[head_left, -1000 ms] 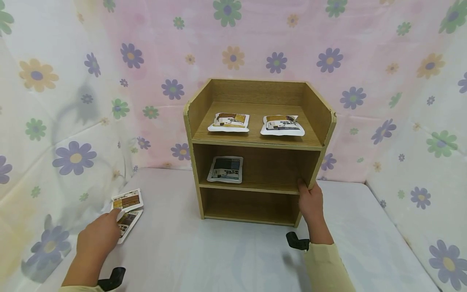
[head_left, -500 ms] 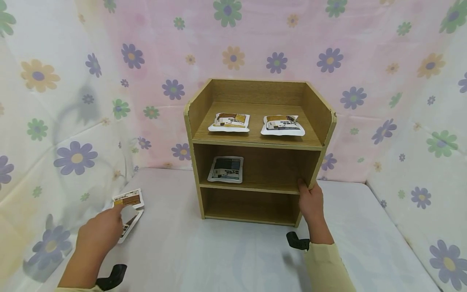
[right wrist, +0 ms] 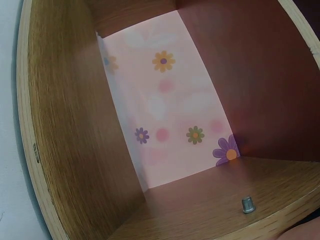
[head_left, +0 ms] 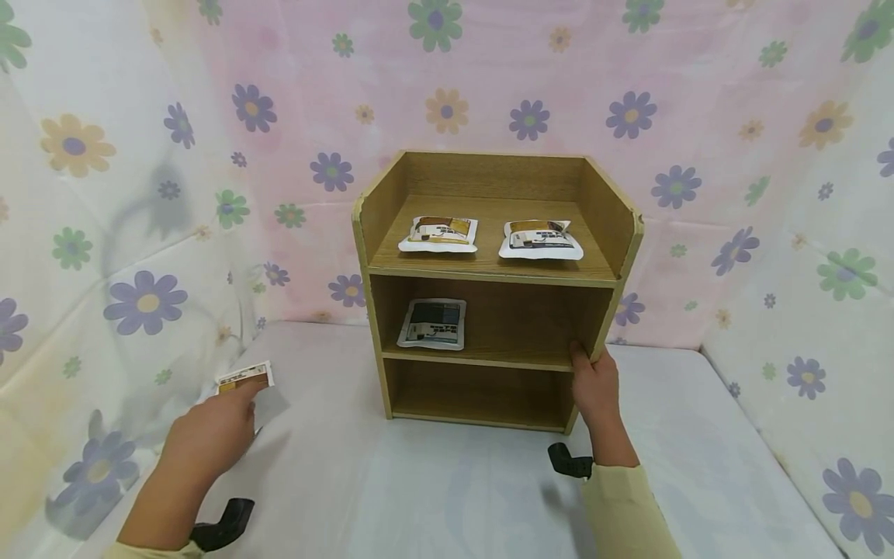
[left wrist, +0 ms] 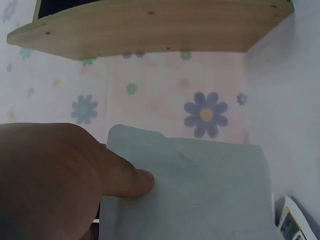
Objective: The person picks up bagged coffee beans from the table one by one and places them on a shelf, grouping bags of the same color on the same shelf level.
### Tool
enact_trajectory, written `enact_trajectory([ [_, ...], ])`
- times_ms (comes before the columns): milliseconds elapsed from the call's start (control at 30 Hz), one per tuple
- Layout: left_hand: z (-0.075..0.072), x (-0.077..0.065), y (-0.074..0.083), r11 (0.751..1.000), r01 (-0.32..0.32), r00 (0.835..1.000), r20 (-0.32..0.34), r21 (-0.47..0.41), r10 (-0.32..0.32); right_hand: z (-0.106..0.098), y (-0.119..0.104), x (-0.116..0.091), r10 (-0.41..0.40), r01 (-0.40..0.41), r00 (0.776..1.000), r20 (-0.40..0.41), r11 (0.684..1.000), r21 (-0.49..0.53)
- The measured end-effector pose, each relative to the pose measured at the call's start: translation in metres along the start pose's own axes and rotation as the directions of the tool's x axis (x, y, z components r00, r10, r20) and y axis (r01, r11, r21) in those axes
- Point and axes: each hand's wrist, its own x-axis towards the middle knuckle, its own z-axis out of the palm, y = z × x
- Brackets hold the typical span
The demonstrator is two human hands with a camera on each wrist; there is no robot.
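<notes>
Flowered cloth (head_left: 482,85) behind wooden shelf (head_left: 517,318)

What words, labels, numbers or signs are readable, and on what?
No text is legible.
Top-shelf left packet: print too small.
Top-shelf right packet: print too small.
Middle-shelf packet: print blurred.
Table packet: partly covered, unreadable.
Held packet: pale side shows no print.

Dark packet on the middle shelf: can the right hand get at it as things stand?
Probably, but only once its grip is off the right side panel, which the right hand is holding. The dark packet lies toward the left of the middle shelf; the open front looks unobstructed.
</notes>
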Motion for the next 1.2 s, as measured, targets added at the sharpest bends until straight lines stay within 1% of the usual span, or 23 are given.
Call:
enact_trajectory([
  [100, -0.002, -0.002, 0.008, 0.999, -0.037, 0.999, -0.039, 0.005, 0.037, 0.0, 0.0, 0.0, 0.003, -0.003, 1.0, 0.0, 1.0, 0.0],
  [333, -0.008, -0.007, 0.027, 0.995, -0.092, 0.993, -0.065, 0.031, 0.093, 0.0, 0.0, 0.0, 0.005, -0.005, 1.0, -0.001, 1.0, -0.008],
  [500, -0.012, -0.01, 0.039, 0.989, -0.137, 0.983, -0.115, 0.061, 0.144, 0.0, 0.0, 0.0, 0.011, -0.011, 1.0, 0.006, 1.0, -0.005],
  [600, -0.014, -0.011, 0.045, 0.985, -0.158, 0.977, -0.132, 0.075, 0.167, 0.0, -0.001, -0.001, 0.008, -0.008, 1.0, 0.006, 1.0, -0.006],
  [800, -0.019, -0.013, 0.057, 0.981, -0.177, 0.972, -0.142, 0.081, 0.187, 0.0, 0.0, 0.0, 0.006, -0.006, 1.0, 0.007, 1.0, -0.003],
  [933, -0.019, -0.014, 0.064, 0.976, -0.2, 0.959, -0.185, 0.086, 0.213, 0.0, 0.0, 0.0, 0.004, -0.004, 1.0, 0.002, 1.0, -0.005],
  [1033, -0.019, -0.014, 0.07, 0.974, -0.21, 0.953, -0.204, 0.085, 0.223, 0.0, 0.0, 0.0, -0.002, 0.002, 1.0, 0.001, 1.0, -0.006],
  [1200, -0.021, -0.014, 0.081, 0.975, -0.215, 0.956, -0.192, 0.065, 0.223, 0.0, 0.0, 0.0, -0.004, 0.004, 1.0, 0.001, 1.0, -0.005],
])
